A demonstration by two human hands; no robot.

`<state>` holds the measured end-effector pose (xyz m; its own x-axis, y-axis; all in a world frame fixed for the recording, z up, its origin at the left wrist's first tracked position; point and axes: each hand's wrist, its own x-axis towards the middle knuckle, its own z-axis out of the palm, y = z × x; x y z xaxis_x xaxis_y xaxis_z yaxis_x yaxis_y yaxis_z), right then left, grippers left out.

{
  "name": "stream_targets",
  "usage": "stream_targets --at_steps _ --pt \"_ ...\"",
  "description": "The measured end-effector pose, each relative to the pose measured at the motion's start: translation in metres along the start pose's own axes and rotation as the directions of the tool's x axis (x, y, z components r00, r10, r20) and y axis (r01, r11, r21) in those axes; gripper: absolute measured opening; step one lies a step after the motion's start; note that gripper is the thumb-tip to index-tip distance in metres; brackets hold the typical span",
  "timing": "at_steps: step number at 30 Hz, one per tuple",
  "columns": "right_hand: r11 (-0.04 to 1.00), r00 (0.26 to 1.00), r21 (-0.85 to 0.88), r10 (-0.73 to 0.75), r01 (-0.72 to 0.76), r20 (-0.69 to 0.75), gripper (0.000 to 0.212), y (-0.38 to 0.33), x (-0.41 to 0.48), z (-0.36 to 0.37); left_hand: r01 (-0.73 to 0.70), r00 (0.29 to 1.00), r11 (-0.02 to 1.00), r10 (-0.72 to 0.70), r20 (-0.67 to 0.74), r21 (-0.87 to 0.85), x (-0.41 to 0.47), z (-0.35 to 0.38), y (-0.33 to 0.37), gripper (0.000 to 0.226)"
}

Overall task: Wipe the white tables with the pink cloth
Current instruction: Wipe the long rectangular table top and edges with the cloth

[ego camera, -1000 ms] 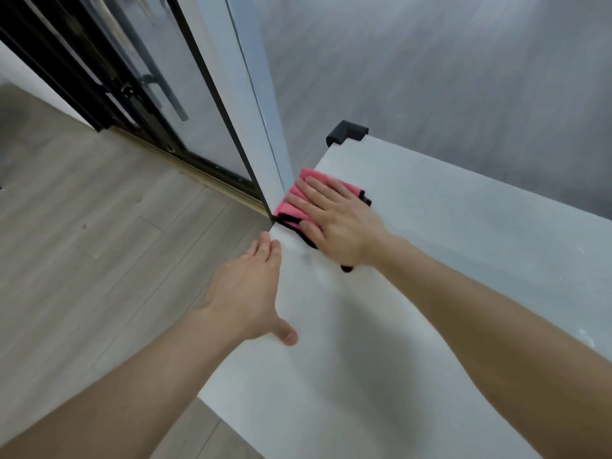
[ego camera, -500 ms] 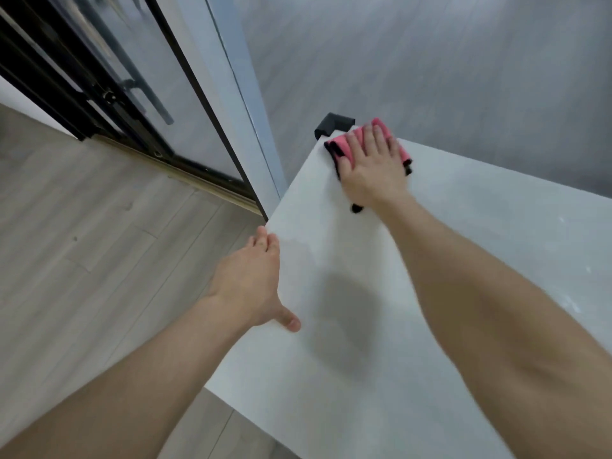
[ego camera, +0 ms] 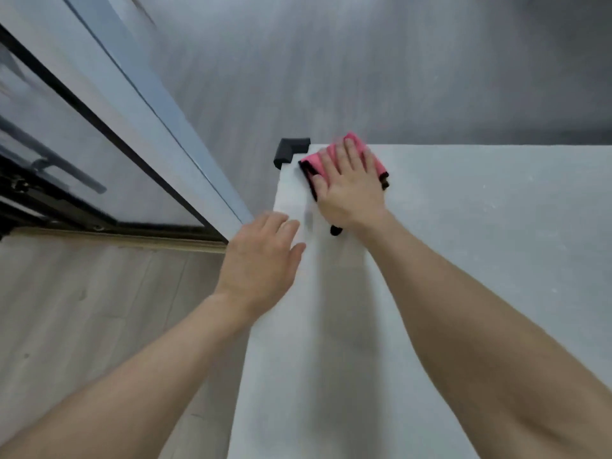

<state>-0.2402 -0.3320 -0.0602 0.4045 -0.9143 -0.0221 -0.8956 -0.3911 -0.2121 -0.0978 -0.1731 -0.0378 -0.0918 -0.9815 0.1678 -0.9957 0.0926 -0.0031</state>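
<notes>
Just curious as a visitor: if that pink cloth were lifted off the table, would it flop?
Probably: the pink cloth lies folded flat under the right hand, a black edge trailing loose by the wrist. It looks thin, so likely light. Pushed, it should slide over the smooth white table.
</notes>
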Motion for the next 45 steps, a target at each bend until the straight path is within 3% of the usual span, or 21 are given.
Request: stream_targets --at_steps 2,4,5,7,9,10,14,17,18,20,22,28,31,33,35,36,39,40,41,43,45 --pt "0.981 0.98 -0.002 -0.196 0.196 0.045 0.065 -0.026 0.007 0.003 -0.027 0.998 0.997 0.023 -0.06 -0.079 0.002 0.026 0.005 0.033" --pt "0.967 0.968 -0.048 -0.249 0.251 0.033 0.067 0.005 0.003 -0.003 -0.015 0.993 0.991 0.0 -0.119 -0.13 -0.002 0.04 0.01 0.039" --pt "0.979 0.98 -0.059 -0.197 0.197 0.012 0.069 0.033 -0.005 -0.005 -0.006 0.989 0.986 -0.018 -0.144 -0.164 -0.006 0.042 0.011 0.04" --pt "0.996 0.997 -0.043 0.079 -0.08 -0.021 0.071 0.083 -0.025 -0.014 -0.007 0.986 0.977 -0.029 -0.167 -0.212 -0.009 0.044 0.01 0.041" --pt "0.932 0.93 0.003 0.362 -0.363 -0.055 0.071 0.087 -0.023 -0.016 0.0 0.987 0.971 -0.039 -0.157 -0.239 -0.008 0.043 0.009 0.04" --pt "0.906 0.904 0.013 0.422 -0.423 -0.068 0.07 0.066 -0.01 -0.012 0.003 0.988 0.969 -0.041 -0.151 -0.247 -0.007 0.044 0.009 0.041" --pt "0.971 0.973 0.061 0.23 -0.229 -0.004 0.065 -0.024 0.029 -0.002 0.004 0.991 0.967 -0.038 -0.131 -0.253 -0.009 0.047 0.007 0.044" --pt "0.994 0.994 -0.006 0.108 -0.108 -0.032 0.066 0.018 0.007 -0.007 -0.003 0.993 0.965 -0.029 -0.116 -0.263 -0.008 0.047 0.006 0.045" --pt "0.987 0.986 -0.025 0.156 -0.157 -0.059 0.067 0.042 -0.002 -0.008 -0.014 0.992 0.965 -0.019 -0.123 -0.261 -0.007 0.048 0.006 0.044" --pt "0.918 0.913 0.023 0.396 -0.396 -0.098 0.067 0.068 -0.016 -0.009 -0.053 0.991 0.966 0.02 -0.135 -0.252 -0.007 0.051 0.006 0.041" --pt "0.853 0.843 0.029 0.521 -0.522 -0.136 0.065 0.056 -0.013 -0.007 -0.081 0.988 0.963 0.043 -0.151 -0.258 -0.006 0.053 0.005 0.041" --pt "0.99 0.99 -0.031 0.137 -0.138 -0.035 0.063 0.007 -0.076 -0.001 -0.066 0.989 0.963 0.028 -0.147 -0.263 -0.002 0.05 0.003 0.041" --pt "0.983 0.986 -0.075 0.169 -0.17 -0.015 0.064 0.037 -0.167 -0.001 -0.066 0.99 0.957 0.027 -0.141 -0.284 -0.001 0.051 0.001 0.04" --pt "0.884 0.88 -0.041 0.457 -0.465 -0.132 0.064 0.055 -0.223 -0.004 -0.072 0.989 0.954 0.03 -0.146 -0.291 0.0 0.052 0.002 0.039" --pt "0.69 0.669 0.028 0.711 -0.724 -0.218 0.066 0.028 -0.243 0.003 -0.076 0.987 0.953 0.03 -0.16 -0.292 0.002 0.054 0.001 0.036" --pt "0.694 0.669 0.038 0.706 -0.719 -0.232 0.066 -0.002 -0.245 0.014 -0.074 0.987 0.952 0.029 -0.155 -0.296 0.002 0.054 0.0 0.034" --pt "0.96 0.956 -0.032 0.274 -0.279 -0.109 0.061 -0.094 -0.267 0.034 -0.069 0.988 0.949 0.023 -0.15 -0.309 0.002 0.053 -0.002 0.033" --pt "0.985 0.984 -0.034 0.17 -0.172 -0.058 0.061 -0.094 -0.28 0.029 -0.078 0.988 0.95 0.032 -0.153 -0.303 0.002 0.053 -0.002 0.033" --pt "0.986 0.985 -0.027 0.163 -0.164 -0.048 0.061 -0.08 -0.291 0.023 -0.087 0.988 0.95 0.043 -0.151 -0.3 0.003 0.054 -0.002 0.034" --pt "0.919 0.919 -0.062 0.384 -0.39 -0.087 0.065 -0.032 -0.309 0.016 -0.1 0.986 0.952 0.056 -0.155 -0.29 0.004 0.054 0.0 0.034" --pt "0.728 0.716 0.008 0.677 -0.686 -0.174 0.074 -0.005 -0.316 0.01 -0.104 0.983 0.95 0.053 -0.175 -0.295 0.004 0.054 0.001 0.033"
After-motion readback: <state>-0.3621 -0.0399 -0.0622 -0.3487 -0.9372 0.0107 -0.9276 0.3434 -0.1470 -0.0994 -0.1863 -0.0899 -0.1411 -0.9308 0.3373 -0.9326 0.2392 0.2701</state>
